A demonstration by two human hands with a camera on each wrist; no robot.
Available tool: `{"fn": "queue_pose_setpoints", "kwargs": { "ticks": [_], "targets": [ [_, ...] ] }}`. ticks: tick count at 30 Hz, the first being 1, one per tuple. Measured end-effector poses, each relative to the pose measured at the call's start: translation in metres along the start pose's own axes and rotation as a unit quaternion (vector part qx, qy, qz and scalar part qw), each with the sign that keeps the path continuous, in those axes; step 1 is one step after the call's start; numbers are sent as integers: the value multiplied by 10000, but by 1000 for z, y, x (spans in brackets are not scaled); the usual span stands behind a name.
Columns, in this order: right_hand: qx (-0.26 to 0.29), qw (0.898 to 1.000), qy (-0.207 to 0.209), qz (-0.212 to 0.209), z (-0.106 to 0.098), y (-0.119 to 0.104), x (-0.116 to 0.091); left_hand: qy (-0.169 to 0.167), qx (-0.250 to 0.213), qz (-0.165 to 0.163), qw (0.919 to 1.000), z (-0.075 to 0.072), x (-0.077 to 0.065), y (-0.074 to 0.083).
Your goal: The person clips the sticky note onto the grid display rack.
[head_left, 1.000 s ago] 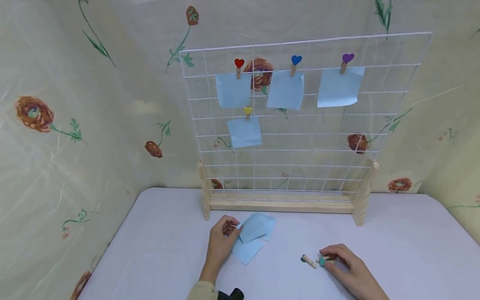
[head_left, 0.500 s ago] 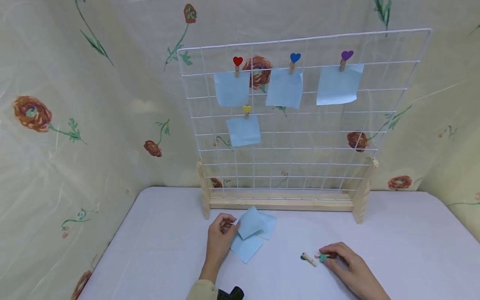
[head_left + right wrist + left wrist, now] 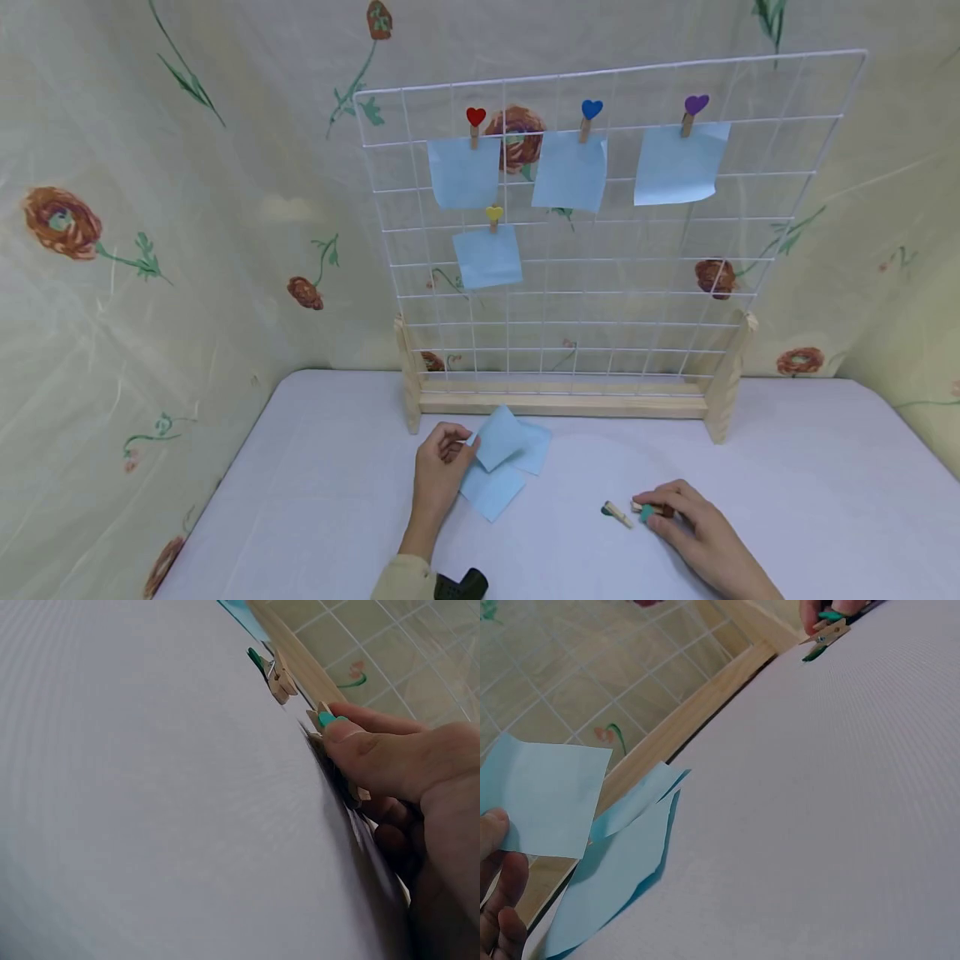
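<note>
Teal-topped wooden clothespin (image 3: 647, 514), lower right of head frame, pinched by right hand (image 3: 701, 533), long axis roughly sideways; blue paper note (image 3: 500, 437), lower centre, pinched by left hand (image 3: 437, 475), up-left of clothespin.

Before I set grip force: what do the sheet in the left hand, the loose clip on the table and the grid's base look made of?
Sheet: likely matte paper; thin, curling at one corner.
Loose clip: probably bare wood, from its pale, dull body, with a metallic-looking spring; green end unclear.
Grid's base: probably unpainted wood; pale tan, faint grain.
</note>
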State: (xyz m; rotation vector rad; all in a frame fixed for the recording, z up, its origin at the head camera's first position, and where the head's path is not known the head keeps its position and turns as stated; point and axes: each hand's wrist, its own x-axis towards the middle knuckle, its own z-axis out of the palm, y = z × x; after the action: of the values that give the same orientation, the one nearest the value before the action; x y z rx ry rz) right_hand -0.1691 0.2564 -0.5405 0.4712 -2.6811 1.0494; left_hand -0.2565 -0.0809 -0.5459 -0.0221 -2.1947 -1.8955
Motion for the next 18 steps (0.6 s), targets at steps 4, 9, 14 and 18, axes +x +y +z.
{"fn": "queue_pose_setpoints", "kwargs": {
  "ticks": [4,9,14,18],
  "targets": [
    [-99,9992,116,359,2,-1,0,-9,-95,-32,9999,0,0,1],
    [-266,9972,433,556,4,-2,2,-22,-125,-52,9999,0,1,0],
    [-328,9956,562,680,5,-3,2,-28,-133,5,9999,0,1,-1],
    [-177,9952,840,475,8,0,2,-35,-172,-18,9998,-1,0,-1]
  ]
}}
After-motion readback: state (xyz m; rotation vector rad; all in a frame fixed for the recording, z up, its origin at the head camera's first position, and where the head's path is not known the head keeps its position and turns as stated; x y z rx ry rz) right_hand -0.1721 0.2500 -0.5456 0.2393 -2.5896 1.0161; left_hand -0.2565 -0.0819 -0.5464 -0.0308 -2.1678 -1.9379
